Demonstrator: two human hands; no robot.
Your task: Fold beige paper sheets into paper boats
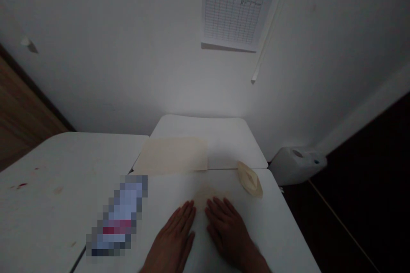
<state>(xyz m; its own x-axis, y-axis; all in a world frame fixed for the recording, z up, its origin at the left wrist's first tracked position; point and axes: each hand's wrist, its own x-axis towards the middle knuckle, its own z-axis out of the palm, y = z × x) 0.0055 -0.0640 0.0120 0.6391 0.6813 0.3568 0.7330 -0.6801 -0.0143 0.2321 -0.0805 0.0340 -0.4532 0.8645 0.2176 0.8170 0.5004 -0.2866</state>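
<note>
Both of my hands lie flat on a white table (282, 230), fingers stretched forward and side by side. My left hand (174, 239) and my right hand (229, 228) press down on a pale cream sheet of paper (205, 194) whose far part shows just beyond the fingertips. A folded cream paper shape (250, 179), like a small boat, sits on the table a little beyond and to the right of my right hand. Neither hand grips anything.
A larger cream sheet (174, 155) lies on a second white table (224, 136) against the wall. A blurred-out object (118, 217) rests left of my hands. Another white table (48, 187) is on the left. A white container (296, 164) stands on the dark floor.
</note>
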